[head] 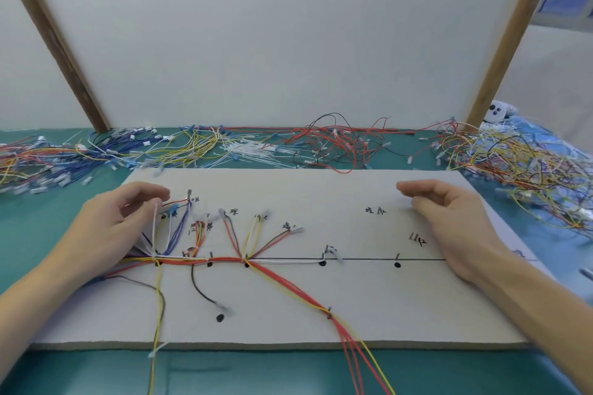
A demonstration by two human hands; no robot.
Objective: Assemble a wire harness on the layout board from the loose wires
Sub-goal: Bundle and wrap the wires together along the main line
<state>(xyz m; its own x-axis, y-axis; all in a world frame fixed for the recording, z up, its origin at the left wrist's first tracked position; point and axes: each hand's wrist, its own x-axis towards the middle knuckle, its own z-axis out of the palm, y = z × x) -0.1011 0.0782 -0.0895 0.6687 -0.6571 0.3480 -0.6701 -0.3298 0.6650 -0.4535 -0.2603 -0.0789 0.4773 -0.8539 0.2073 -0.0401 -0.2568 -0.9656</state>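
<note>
White wire (155,228) pinched between left hand (110,218) fingers (150,202).

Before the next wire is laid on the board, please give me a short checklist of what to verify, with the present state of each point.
1. Left hand keeps hold of the white wire at the left branch: ok, fingers pinch it.
2. Right hand is free to fetch a wire: ok, it holds nothing.
3. Trunk bundle follows the black line on the layout board: ok up to the third dot.
4. Right part of the line is populated: not ok, only a white wire reaches the next dot.
5. Loose wires are within reach behind the board: ok.
6. Connectors seated correctly at labels: cannot tell, blurred.
</note>
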